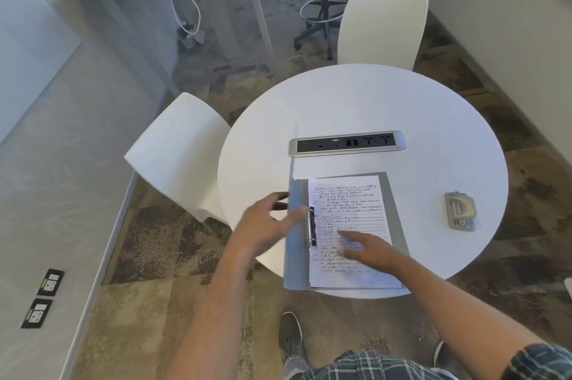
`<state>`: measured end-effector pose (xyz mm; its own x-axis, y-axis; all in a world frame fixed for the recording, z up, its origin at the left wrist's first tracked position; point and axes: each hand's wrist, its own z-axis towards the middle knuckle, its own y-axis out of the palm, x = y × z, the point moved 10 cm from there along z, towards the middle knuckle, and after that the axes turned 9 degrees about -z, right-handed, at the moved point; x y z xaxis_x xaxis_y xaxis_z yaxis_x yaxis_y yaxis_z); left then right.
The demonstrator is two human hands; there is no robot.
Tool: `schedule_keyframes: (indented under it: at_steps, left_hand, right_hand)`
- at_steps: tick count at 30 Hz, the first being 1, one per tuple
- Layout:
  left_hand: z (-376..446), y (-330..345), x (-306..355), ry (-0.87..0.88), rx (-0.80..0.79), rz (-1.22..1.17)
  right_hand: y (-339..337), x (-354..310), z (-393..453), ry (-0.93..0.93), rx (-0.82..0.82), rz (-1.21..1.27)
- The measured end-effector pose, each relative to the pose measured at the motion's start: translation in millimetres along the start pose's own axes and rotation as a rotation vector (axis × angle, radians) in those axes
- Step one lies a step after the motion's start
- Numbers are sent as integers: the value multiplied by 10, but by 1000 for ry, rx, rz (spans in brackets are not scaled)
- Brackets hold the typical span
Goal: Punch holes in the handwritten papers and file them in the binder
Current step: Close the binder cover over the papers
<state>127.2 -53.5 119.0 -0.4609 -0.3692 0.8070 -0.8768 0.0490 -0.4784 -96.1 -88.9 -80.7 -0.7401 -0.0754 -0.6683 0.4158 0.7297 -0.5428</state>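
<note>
My left hand (266,224) hovers open, fingers spread and blurred, at the left edge of the binder (295,255), beside its spine and ring mechanism (311,229); it holds nothing. My right hand (366,248) lies flat and open, palm down, on the lower half of the handwritten papers (348,203), pressing on them without gripping.

The papers sit inside the open binder, their left margin at the rings; whether the rings are shut through the holes I cannot tell, as the blur hides that detail. The binder lies at the near edge of the round white surface (356,101), its lower corner overhanging slightly. The hole punch (459,211) rests well apart to the right, untouched by either hand.

Judged stage: punching appears done, since the sheets already lie on the rings and the punch is set aside. What seems left is closing the rings, if open, and folding the cover over.

Count: one binder; one stack of papers, sheet number not discernible; one hole punch; one socket strip (346,143) set in the surface beyond the binder; two white chairs (179,153) at the surface.
</note>
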Motion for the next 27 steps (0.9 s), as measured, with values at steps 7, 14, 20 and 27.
schedule_keyframes:
  at_steps: [7, 14, 20, 27]
  left_hand:
    - [128, 1079, -295, 13, -263, 220]
    - [162, 1425, -916, 5, -260, 550]
    - [124, 1654, -1038, 134, -234, 889]
    - [102, 1859, -1119, 138, -128, 1077]
  right_hand:
    - [-623, 21, -165, 28, 116, 1027]
    - [-934, 553, -402, 166, 396, 780]
    - [-766, 857, -507, 288, 465, 856]
    - [-407, 1037, -668, 468, 387, 204]
